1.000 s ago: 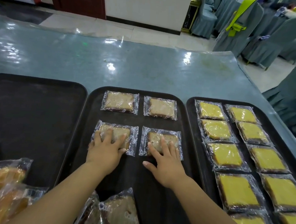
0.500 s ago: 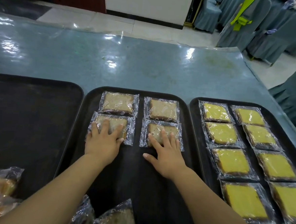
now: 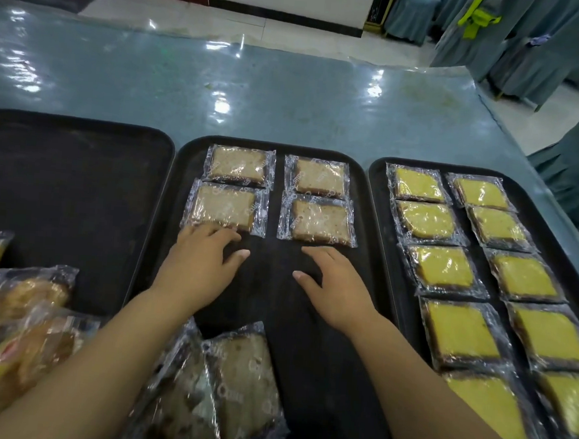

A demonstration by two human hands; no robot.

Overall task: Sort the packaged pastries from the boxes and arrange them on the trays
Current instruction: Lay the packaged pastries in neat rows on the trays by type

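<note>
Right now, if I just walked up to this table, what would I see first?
Probably the bright yellow cake slices in clear wrappers, lined up in two rows on the black tray on the right. Next, four brown cake slices in clear wrappers sit in a square on the middle black tray, with the left hand and right hand close by on their near side.

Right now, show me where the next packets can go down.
Bare: middle tray between left hand and right hand, nearside of the brown packets; far half of left tray. Crowded: right tray, full of yellow cakes; loose packets near-left.
</note>
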